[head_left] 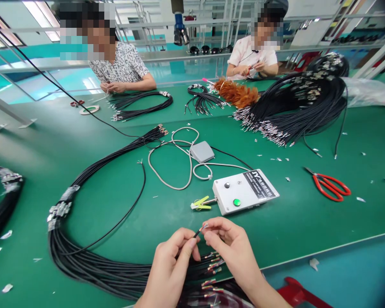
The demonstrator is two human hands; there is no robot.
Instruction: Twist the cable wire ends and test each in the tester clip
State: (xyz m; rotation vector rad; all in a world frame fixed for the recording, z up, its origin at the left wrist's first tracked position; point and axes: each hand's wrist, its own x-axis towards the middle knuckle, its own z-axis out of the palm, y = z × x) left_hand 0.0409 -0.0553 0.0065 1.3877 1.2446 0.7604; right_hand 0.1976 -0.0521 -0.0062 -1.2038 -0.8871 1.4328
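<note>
My left hand (173, 261) pinches the end of a thin black cable (115, 224) near the front edge of the green table (308, 222). My right hand (227, 246) touches the stripped coloured wire tips (202, 227) sticking out of that cable end. Under both hands lies a large bundle of black cables (93, 267) with bared coloured ends. Just beyond my fingers sits a white control box (245, 191) with a green button and a yellow-green clip at its left side.
Red-handled scissors (330, 185) lie at the right. A grey foot pedal (201, 151) with a coiled grey cord sits mid-table. More black cable bundles (295, 107) lie at the back right and far left. Two other people work across the table.
</note>
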